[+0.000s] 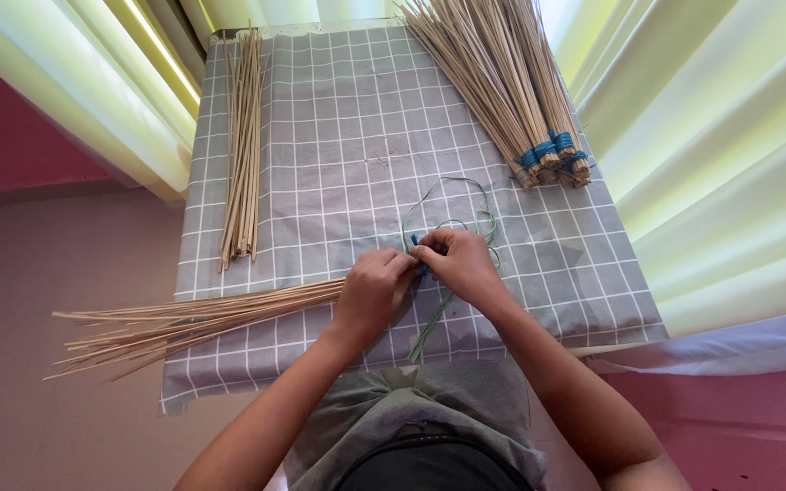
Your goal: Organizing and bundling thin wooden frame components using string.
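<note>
On one grey cloth (338, 136): two hands (416, 273), three stick bundles (520, 91).

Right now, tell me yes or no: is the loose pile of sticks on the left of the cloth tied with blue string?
No; the loose pile lies unbound, only the bundles at upper right carry blue ties.

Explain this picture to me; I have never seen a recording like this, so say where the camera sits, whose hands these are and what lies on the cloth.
The one picture comes from a camera worn on a person's head, looking down at their own bare hands. The left hand grips the end of a bundle of thin sticks that fans out past the table's edge. The right hand pinches a green string at that same end. Everything lies on a grey checked cloth. A loose row of sticks lies to the left, and bundles already tied with blue bands lie at the top right.
</note>
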